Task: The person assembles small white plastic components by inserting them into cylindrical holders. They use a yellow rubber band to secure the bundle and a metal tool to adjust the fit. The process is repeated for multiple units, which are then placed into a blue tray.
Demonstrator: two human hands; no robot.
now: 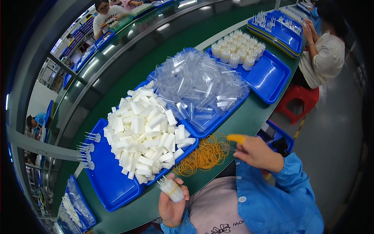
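Observation:
My left hand [173,208], at the lower middle, is closed round a bundle of white, translucent tubes [172,190] with a yellowish rubber band round it. Thin pale prongs stick out of the bundle's upper end. My right hand [259,152] is at the right end of a heap of orange rubber bands [202,156]. It wears a yellow finger cot [236,138] on the index finger. A thin loop of rubber band runs from the heap to that fingertip, and the thumb is below it. What lies between the fingers is partly blurred.
Blue trays hold piled white foam blocks [142,128], clear plastic sleeves [198,84] and finished-looking white bundles [239,48]. Pronged white pieces [87,150] stand on a left tray [113,191]. A co-worker [325,58] sits at the far right beside a red stool [300,102].

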